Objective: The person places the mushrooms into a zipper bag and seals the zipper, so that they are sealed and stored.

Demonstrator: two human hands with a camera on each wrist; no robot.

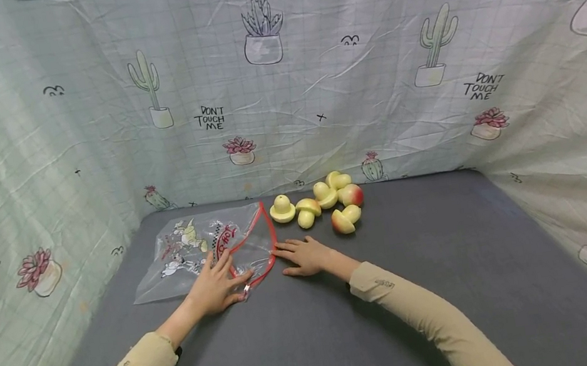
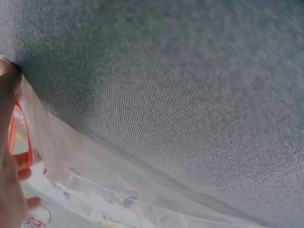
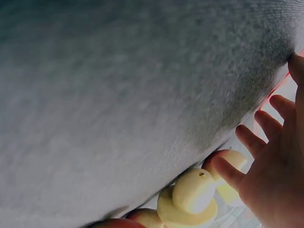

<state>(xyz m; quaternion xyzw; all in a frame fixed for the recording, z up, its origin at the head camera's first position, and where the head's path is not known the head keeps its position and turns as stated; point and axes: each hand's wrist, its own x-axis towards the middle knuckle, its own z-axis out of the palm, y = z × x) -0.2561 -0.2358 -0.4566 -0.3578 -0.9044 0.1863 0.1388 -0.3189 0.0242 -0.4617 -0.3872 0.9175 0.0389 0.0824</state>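
Beneath the left hand (image 1: 217,289) and reaching out beyond its far side lies a clear plastic bag (image 1: 207,237), thin, glossy and softly creased, its film printed with cartoon figures and red lettering. Two red strips (image 1: 274,234) edge its mouth, bowing apart between the hands and meeting at a corner by the left thumb, where a small pale slider (image 1: 247,288) shows. Grey shows through the film, and the bag lies nearly flat.

That left hand rests on the film with fingers spread and extended, curled round nothing. Opposite it, the right hand (image 1: 304,256) is also open-fingered and grips nothing; its fingertips reach the nearer red strip, though how firmly they touch cannot be told.

Just past the right hand, six smooth, waxy-looking pieces (image 1: 307,213) cluster, pale yellow with red blushes. Most are mushroom-shaped, with a round knob set on a domed cap; one shows mainly a rounded red side.

Under both hands spreads the grey table (image 1: 450,242), its surface finely ribbed in the left wrist view. Behind the wrists run beige sleeves (image 1: 433,314) with small dark lettering. Beyond everything hangs a wrinkled, pale cloth (image 1: 372,101) printed with potted cacti.
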